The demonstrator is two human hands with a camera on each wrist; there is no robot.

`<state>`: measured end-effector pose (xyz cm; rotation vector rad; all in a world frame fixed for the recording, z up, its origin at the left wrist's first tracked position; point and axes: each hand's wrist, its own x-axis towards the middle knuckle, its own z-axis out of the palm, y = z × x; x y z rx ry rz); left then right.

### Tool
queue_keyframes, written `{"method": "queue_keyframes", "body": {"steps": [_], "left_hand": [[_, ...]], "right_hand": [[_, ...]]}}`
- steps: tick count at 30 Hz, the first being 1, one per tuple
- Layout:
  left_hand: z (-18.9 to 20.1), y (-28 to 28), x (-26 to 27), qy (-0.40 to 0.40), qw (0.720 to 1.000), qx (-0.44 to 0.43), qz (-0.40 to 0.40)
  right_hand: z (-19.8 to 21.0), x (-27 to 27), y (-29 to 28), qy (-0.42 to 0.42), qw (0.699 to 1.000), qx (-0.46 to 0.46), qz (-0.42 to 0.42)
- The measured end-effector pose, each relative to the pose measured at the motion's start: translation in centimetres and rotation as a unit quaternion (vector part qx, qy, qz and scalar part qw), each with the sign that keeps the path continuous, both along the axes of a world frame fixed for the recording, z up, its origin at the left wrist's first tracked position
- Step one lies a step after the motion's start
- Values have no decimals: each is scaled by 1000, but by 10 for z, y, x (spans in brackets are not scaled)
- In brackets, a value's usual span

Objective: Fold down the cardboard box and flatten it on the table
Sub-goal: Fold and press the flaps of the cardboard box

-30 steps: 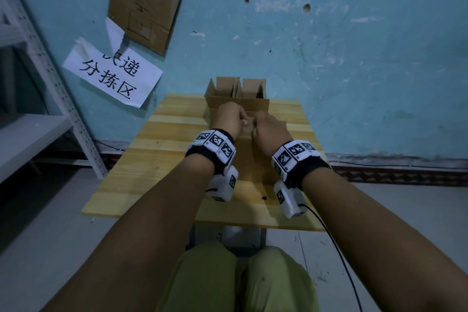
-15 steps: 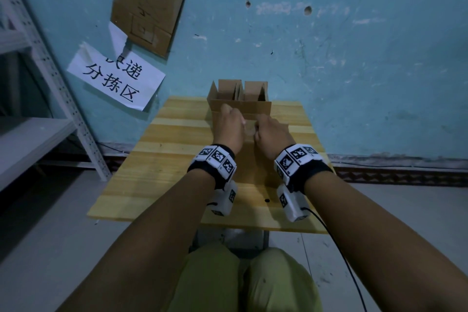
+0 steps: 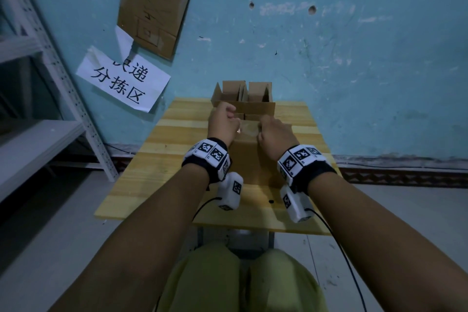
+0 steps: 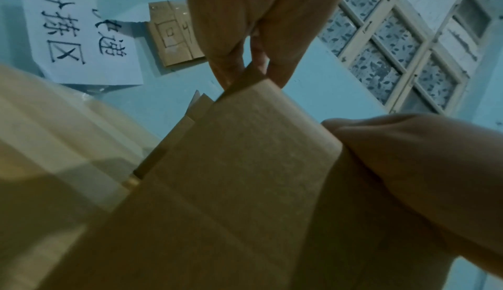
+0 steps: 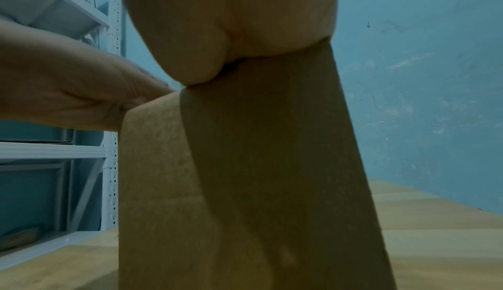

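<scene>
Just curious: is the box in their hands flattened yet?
Not yet. The cardboard box stands upright on the table, both hands gripping its top.

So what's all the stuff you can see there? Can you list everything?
cardboard box: one, brown, upright on the table, gripped at its top
open boxes: apparently two, brown, at the table's far edge by the wall
table: one, light wood, against the wall
paper sign: one, white, black writing, on the wall
cardboard sheet: one, brown, on the wall
shelf rack: one, white, left
wall: blue
hands: left hand and right hand, both gripping the cardboard box
</scene>
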<state>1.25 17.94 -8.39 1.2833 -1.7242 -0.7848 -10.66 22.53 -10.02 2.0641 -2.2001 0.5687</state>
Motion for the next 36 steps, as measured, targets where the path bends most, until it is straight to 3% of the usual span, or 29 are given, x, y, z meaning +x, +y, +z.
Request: {"method": "queue_keyframes", "body": {"steps": [4,8,10,13,18,21,28,31,36], "left_hand": [[6,-2,1,-120,992,-33,21],[13,1,1,-250,968,-36,10],[16,3,-1,-313,946,-84,0],[13,7,-8,-374,910,-177,-40],[7,6,-9,-414,880,-226,-59],[5,6,-5,-396,890,-215,-73],[17,8,4,-232,970,-34,-65],[19,4,1,-183,981,44,-46],[20,3,2,-172,984,52,-5]], "right_hand": [[0,-1,0,2,1000,2,3],[1,-1,-2,15,1000,2,0],[0,0,-2,14,1000,1,1],[0,0,-1,18,1000,-2,2],[0,2,1,15,1000,-5,2],[0,2,2,11,1000,-5,0],[4,4,6,16,1000,-3,4],[4,5,7,23,1000,2,-2],[7,5,7,16,1000,20,-4]]}}
